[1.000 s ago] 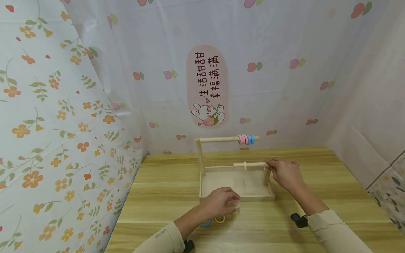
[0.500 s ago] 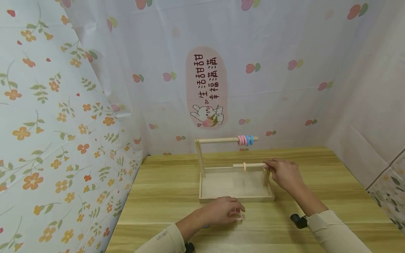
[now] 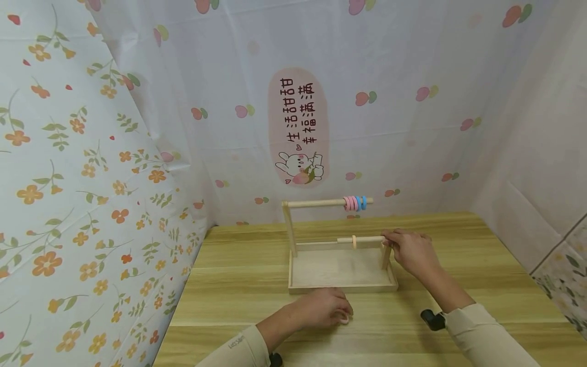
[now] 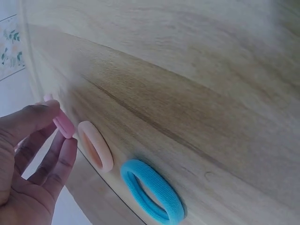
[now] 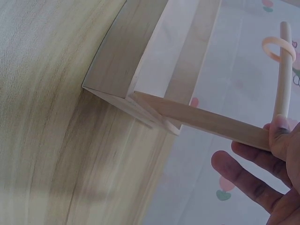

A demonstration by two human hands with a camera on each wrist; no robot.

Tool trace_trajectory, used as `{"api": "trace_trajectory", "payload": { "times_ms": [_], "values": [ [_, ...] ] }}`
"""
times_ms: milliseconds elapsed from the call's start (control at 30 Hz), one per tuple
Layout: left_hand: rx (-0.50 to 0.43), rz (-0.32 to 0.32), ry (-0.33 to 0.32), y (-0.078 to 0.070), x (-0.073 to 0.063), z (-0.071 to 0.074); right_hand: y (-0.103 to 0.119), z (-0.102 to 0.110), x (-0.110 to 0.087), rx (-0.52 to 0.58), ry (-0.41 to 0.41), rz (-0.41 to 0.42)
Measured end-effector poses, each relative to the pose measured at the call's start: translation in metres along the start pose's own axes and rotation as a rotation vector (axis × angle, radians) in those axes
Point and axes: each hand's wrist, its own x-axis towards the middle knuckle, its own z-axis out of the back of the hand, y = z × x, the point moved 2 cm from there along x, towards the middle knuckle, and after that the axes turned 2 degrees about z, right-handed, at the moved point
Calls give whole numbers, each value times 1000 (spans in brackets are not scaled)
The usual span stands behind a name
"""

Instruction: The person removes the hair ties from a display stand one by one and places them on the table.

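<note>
My left hand (image 3: pixel 323 307) is low over the table in front of the rack. It pinches a pink hair tie (image 4: pixel 64 124) between thumb and fingers. Beside it on the tabletop lie a peach hair tie (image 4: pixel 96 146) and a blue hair tie (image 4: pixel 152 192), both hidden by the hand in the head view. My right hand (image 3: pixel 412 251) grips the wooden rack (image 3: pixel 344 289) where its short post meets the lower rod, thumb on the joint. One peach hair tie (image 5: pixel 266 47) hangs on that lower rod (image 5: pixel 282 89).
Several pink hair ties (image 3: pixel 350 203) and blue hair ties (image 3: pixel 364 203) hang near the free end of the upper rod (image 3: pixel 316 203). The rack's shallow tray sits on the wood-grain table (image 3: pixel 238 275). Patterned cloth (image 3: pixel 403 137) stands behind and on the sides.
My left hand, with the pink hair tie, has come down towards the table and nearer to me, covering the loose hair ties in the head view. The right hand keeps its hold on the rack.
</note>
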Motion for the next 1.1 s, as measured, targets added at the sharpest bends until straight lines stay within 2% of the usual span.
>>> {"api": "trace_trajectory", "payload": {
  "times_ms": [100,367,1100],
  "values": [
    [30,-16,9,0,1,-2,0,0,0,-2,-3,1],
    [28,-1,51,-3,1,-2,-1,1,1,2,-2,1],
    [31,13,78,-4,0,-6,-2,-2,0,-6,-14,0]
  ]
}}
